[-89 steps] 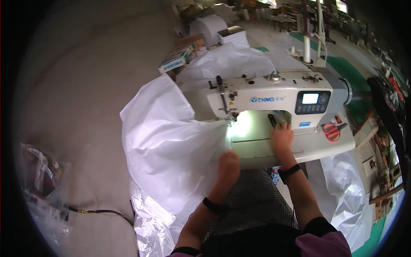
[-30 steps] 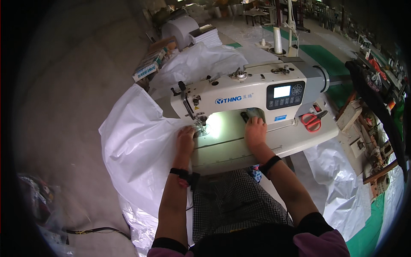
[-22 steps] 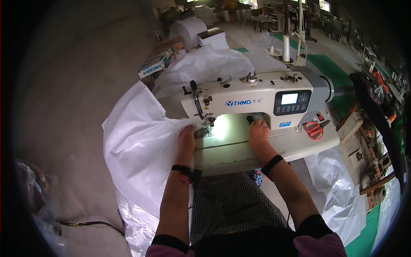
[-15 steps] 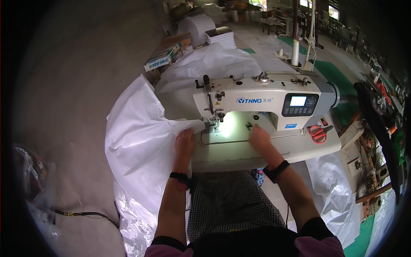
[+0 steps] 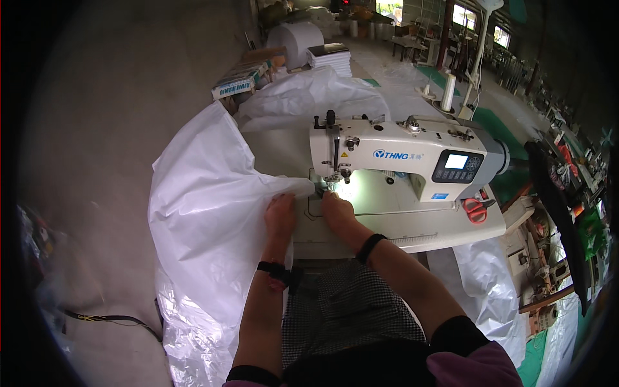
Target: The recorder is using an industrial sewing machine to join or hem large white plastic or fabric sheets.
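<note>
A white plastic-like sheet (image 5: 206, 174) drapes over the left of the sewing machine (image 5: 400, 149) and hangs down past the table edge. Its narrowed corner reaches the lit needle area (image 5: 332, 184). My left hand (image 5: 280, 216) is closed on this sheet, near that corner. Just right of it, my right hand (image 5: 338, 211) has its fingers closed at the needle. A small dark forked tool showed at those fingertips a moment ago; now the fingers mostly hide it.
Red-handled scissors (image 5: 476, 210) lie at the right end of the machine bed. Behind stand a thread cone (image 5: 448, 93), a large white roll (image 5: 296, 45) and a stack of white sheets (image 5: 330, 59). More white sheeting (image 5: 487, 277) hangs at the lower right.
My right hand has moved left across the machine bed to the needle, beside my left hand. The left hand still holds the sheet. The whole view has shifted slightly.
</note>
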`<state>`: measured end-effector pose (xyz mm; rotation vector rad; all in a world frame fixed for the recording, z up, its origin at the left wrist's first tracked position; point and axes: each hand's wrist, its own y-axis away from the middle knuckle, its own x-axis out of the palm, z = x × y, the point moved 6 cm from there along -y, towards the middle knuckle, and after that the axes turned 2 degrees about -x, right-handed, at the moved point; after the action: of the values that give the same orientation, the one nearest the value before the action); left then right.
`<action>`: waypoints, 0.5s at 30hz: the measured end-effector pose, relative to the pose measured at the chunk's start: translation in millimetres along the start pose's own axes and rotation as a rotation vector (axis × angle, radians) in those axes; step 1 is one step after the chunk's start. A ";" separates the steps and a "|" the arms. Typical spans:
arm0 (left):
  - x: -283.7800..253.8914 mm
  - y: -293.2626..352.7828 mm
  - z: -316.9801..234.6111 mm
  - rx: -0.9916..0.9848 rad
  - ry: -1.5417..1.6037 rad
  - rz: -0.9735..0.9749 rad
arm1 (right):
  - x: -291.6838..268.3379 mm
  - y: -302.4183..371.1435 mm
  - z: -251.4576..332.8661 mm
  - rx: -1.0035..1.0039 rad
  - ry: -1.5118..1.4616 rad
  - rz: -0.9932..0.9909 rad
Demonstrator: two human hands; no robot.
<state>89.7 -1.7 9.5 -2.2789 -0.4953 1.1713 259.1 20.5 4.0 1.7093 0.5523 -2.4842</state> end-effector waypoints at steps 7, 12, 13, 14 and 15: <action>-5.2 0.1 0.3 -0.010 0.076 -0.042 | -8.9 13.9 13.0 0.064 0.005 0.021; -5.3 -1.0 -2.1 -0.042 0.055 -0.035 | -5.1 15.0 12.2 0.050 0.052 0.051; -4.2 -1.1 -3.2 -0.036 0.032 -0.026 | -3.9 12.5 12.2 0.037 0.039 0.043; -3.1 -0.9 -3.5 -0.034 0.015 -0.019 | -2.6 10.1 12.7 0.023 0.026 0.036; -4.3 -0.2 -5.0 -0.007 0.012 -0.047 | -1.3 7.7 13.7 0.007 0.030 0.031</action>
<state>91.4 -5.3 14.7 -2.2661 -0.5458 1.1344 249.4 8.6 7.7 1.7466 0.5156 -2.4466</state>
